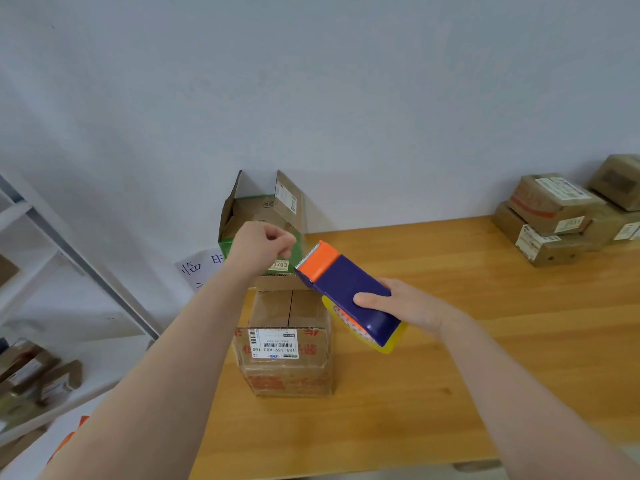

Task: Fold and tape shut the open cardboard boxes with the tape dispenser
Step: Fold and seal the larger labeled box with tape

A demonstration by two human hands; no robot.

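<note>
While the tape dispenser (346,289) is gripped by the right hand (410,308) beside the folded near box (287,372) on the desk (467,358), the left hand (265,245) is curled; tape in it cannot be seen. Flaps (273,306) could pop open if tape is laid crooked.

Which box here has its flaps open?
The green-edged box at the back behind the left hand: its flaps stand up. The labelled box in front is folded flat; the parcels at right are closed.

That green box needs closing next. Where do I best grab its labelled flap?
Pinch the labelled flap at its free top edge, from above: it stands upright, that edge exposed. The left hand is nearest; the right hand holds the tape dispenser.
</note>
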